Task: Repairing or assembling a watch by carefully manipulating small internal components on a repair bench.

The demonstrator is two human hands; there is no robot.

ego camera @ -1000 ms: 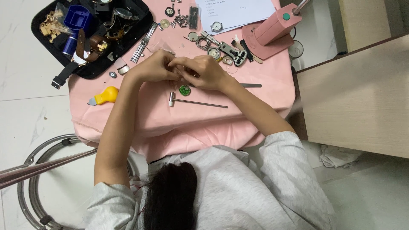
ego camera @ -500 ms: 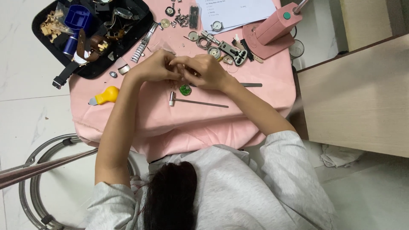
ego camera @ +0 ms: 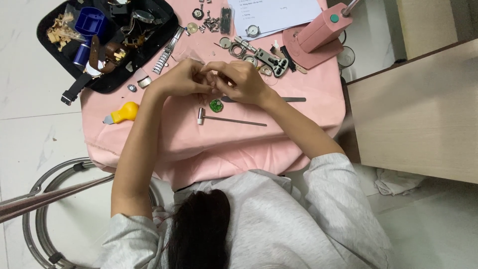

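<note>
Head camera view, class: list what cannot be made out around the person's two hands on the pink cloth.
- Head view: whatever the left hand and right hand pinch together is hidden by the fingers.
- Small round green part: too small to identify.
- Flat grey metal strip: its left end is hidden under the right hand.

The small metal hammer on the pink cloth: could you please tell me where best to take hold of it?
Take the small hammer by its thin shaft, right of the head, pinching from above. It lies flat and free on the pink cloth, just below both hands, so the long bare handle offers the surest grip.
</note>
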